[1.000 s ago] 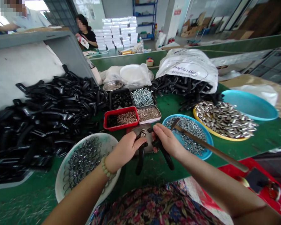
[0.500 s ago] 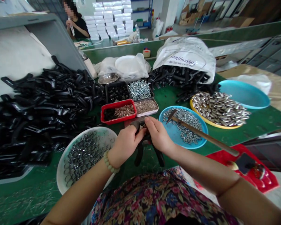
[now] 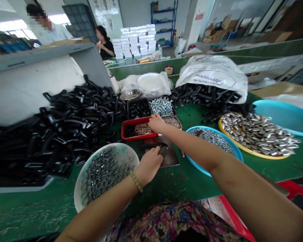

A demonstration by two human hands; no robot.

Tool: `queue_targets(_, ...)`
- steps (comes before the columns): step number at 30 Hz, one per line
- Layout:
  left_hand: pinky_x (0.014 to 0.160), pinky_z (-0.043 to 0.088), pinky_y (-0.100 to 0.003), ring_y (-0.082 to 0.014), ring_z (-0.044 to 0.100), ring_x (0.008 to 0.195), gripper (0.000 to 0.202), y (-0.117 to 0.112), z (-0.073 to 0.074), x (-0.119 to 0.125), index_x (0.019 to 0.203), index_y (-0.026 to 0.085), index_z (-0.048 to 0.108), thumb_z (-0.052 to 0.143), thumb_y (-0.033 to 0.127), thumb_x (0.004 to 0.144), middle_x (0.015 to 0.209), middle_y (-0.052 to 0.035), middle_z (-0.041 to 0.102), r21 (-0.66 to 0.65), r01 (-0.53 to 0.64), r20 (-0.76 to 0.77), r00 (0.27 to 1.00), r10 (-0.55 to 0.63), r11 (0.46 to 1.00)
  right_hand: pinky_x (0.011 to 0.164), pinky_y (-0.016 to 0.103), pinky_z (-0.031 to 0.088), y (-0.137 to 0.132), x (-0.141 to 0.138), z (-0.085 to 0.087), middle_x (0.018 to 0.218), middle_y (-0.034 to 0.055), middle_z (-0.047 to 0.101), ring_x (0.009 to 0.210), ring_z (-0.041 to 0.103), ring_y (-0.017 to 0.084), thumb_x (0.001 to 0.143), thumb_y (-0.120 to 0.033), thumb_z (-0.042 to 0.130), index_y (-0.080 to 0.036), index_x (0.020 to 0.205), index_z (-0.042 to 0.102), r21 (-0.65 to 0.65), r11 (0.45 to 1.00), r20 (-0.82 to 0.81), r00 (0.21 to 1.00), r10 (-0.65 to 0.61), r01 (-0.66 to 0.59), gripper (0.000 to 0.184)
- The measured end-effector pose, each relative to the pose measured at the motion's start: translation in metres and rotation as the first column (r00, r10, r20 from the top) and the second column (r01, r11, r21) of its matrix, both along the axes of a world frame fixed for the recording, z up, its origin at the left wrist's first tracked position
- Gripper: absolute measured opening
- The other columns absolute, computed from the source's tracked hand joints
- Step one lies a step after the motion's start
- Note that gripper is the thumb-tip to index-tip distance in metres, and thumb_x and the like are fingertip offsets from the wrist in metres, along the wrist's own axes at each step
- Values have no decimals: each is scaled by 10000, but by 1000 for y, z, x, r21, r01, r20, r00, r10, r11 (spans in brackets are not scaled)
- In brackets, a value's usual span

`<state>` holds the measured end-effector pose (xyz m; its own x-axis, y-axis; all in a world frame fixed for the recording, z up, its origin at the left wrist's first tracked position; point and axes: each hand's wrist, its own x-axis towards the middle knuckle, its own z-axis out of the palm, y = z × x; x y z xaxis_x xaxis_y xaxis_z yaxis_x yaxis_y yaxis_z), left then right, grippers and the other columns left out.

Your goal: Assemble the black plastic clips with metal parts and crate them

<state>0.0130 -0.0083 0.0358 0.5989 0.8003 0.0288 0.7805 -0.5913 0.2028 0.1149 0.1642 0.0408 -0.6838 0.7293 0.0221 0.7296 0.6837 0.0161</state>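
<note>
My left hand [image 3: 151, 164], with a beaded bracelet at its wrist, is closed around a black plastic handle-shaped part [image 3: 163, 148]. It holds the part just over a flat metal plate [image 3: 172, 158] on the table. My right hand [image 3: 157, 123] reaches to the right end of the red tray [image 3: 126, 137], which holds copper-coloured pins [image 3: 141, 129] and small black pieces. Its fingers are bunched together there; whatever is between them is hidden. Beside it lies a pale tray of small pins [image 3: 173, 122], partly covered by my right arm.
A white bowl of metal rings [image 3: 103, 174] stands left, by a heap of black handles [image 3: 86, 117]. Screws [image 3: 162, 107] fill a black box behind. At right are a blue basin of nuts [image 3: 238, 154], a hammer partly hidden by my arm, and metal sleeves [image 3: 257, 134]. Two people are beyond.
My hands have parted. The right one has left the black part and reached forward to the red tray; the left keeps a black part. The view has shifted, and a second person shows.
</note>
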Motion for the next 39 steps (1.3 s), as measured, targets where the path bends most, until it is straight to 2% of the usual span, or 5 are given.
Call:
queue_targets(12, 835, 452, -363, -268, 626, 888, 126, 162, -4, -56, 847, 134, 651, 540, 142, 788, 901, -149, 668, -93, -386, 34, 920, 390, 918, 905, 435, 247, 0, 0, -3, 969, 148, 676, 1009, 488, 271, 872, -166, 464, -132, 891, 691, 18, 998, 112, 992, 60, -62, 230)
queue_targets(22, 851, 457, -316, -203, 609, 925, 256, 152, -11, -60, 980, 113, 574, 460, 50, 760, 991, -130, 633, -103, -482, 289, 822, 490, 870, 970, 469, 191, 7, 0, -8, 968, 131, 673, 1037, 497, 268, 876, -152, 454, -134, 897, 679, -58, 997, -38, 998, 54, -57, 227)
queue_targets(29, 800, 506, -328, -159, 656, 795, 321, 96, -3, -58, 1110, 133, 493, 533, 166, 794, 909, -64, 660, -438, -314, 677, 501, 539, 843, 804, 266, 402, -36, 54, 8, 982, 56, 666, 898, 585, 143, 887, -167, 455, -154, 1018, 637, -189, 981, -317, 948, -16, -47, 224)
queue_targets(35, 930, 461, -370, -173, 645, 940, 217, 36, -12, -29, 1041, 164, 579, 511, 180, 835, 942, -56, 705, -538, -150, 665, 529, 527, 830, 520, 234, 433, -92, 105, -21, 779, 4, 647, 593, 572, 116, 865, -257, 499, -178, 981, 640, -632, 770, -409, 810, -420, 80, 199)
queue_targets(39, 937, 459, -356, -161, 630, 965, 266, 34, -29, -18, 1076, 176, 585, 498, 132, 829, 977, -48, 686, -521, -155, 665, 543, 513, 840, 622, 228, 431, -96, 98, -30, 774, 30, 660, 699, 598, 130, 881, -245, 506, -160, 910, 636, -480, 861, -302, 891, -340, 166, 158)
